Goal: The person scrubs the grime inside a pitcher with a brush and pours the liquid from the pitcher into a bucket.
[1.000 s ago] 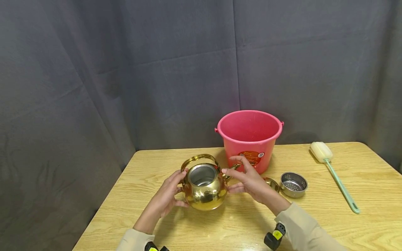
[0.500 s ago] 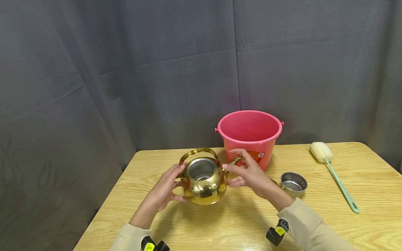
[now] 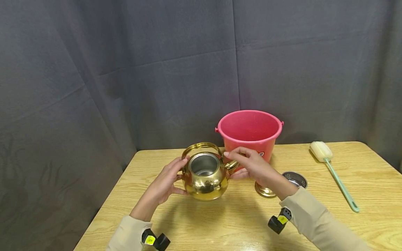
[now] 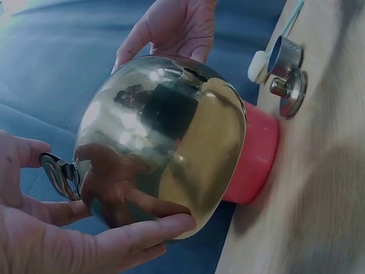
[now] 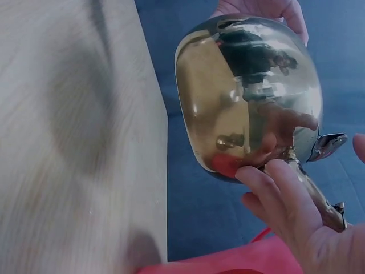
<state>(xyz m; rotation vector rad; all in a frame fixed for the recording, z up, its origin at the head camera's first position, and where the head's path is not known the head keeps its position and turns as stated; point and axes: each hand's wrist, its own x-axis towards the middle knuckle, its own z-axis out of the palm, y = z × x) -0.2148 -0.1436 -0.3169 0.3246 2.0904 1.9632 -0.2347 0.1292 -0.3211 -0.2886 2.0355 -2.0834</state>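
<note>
A shiny gold kettle [image 3: 205, 188] with an arched handle [image 3: 202, 145] hangs above the table, its round mouth uncovered and tipped toward me. My left hand [image 3: 166, 179] grips its left side; in the left wrist view a finger lies along the kettle's body [image 4: 154, 114] and others are by the handle's bracket [image 4: 61, 174]. My right hand [image 3: 252, 166] holds the other side at the spout [image 3: 231, 165]. In the right wrist view, its fingers press the spout's base and the body [image 5: 251, 85]. Part of the spout is hidden behind that hand.
Behind the right hand stands a pink bucket [image 3: 249, 127]. A gold lid [image 3: 265, 191], knob visible in the left wrist view, lies beside a perforated metal strainer [image 3: 296, 178]. Farther right rests a sponge brush [image 3: 321, 151] with a green handle. A grey curtain [image 3: 176, 87] backs the table.
Both hands have raised the kettle and carried it slightly farther from me. The right hand's fingers have shifted at the spout, and more of the lid shows below that arm.
</note>
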